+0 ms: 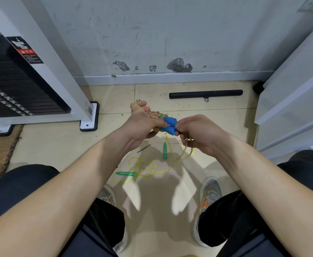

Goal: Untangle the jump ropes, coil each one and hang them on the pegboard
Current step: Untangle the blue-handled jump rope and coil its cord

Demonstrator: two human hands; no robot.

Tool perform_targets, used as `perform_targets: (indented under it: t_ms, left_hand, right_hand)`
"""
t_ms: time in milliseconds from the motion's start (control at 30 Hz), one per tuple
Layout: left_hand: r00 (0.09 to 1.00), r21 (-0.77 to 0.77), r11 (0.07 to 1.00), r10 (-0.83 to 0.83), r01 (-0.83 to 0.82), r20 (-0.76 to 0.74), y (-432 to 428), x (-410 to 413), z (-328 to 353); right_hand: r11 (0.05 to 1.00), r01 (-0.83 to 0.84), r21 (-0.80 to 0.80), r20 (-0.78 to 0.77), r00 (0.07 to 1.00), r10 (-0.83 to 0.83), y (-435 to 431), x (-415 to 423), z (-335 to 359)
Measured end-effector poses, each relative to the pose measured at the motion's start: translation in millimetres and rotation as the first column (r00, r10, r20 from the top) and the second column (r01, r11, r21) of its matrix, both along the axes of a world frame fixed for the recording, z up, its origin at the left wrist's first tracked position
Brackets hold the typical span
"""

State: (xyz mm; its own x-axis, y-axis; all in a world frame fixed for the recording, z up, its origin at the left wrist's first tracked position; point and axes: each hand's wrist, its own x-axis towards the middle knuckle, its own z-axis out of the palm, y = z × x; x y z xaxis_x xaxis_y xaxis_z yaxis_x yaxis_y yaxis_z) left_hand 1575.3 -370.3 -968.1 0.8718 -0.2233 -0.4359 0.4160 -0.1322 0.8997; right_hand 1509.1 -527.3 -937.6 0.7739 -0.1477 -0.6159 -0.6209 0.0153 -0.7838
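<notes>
- The left hand (142, 123) grips the coiled speckled rope (155, 115) in midair, and the right hand (198, 134) clutches its trailing loop.
- Twin blue handles (168, 125) sit side by side, pointing right.
- A yellow rope (146, 167) sprawls on the tile floor (59, 145), with a scuffed wall (152, 34) ahead.

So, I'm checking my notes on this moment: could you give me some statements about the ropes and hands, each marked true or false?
1. Both the left hand and the right hand hold the blue-handled rope. True.
2. The yellow rope hangs on a pegboard. False: it lies loose on the floor, between the shoes.
3. A black bar lies on the floor near the wall. True.
4. The left hand holds the green handles. False: both green handles lie on the floor, untouched.
</notes>
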Motion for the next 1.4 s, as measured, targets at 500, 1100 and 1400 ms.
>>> perform_targets:
  t_ms: [500, 1100, 1400]
  left_hand:
    - [0.941, 0.167, 0.975, 0.086, -0.147, 0.327, -14, -15, -7]
    - [0.777, 0.391, 0.798, -0.574, 0.459, 0.26, 3, -12, 2]
    - [0.7, 0.298, 0.703, -0.701, 0.646, 0.136, 20, -4, 17]
  right_hand:
    - [0.989, 0.081, -0.123, 0.066, 0.995, -0.073, 6, -4, -7]
    - [0.543, -0.194, -0.817, 0.303, 0.657, 0.691, -15, 5, -1]
    - [0.645, -0.289, -0.707, 0.346, 0.654, 0.672, -13, 8, -5]
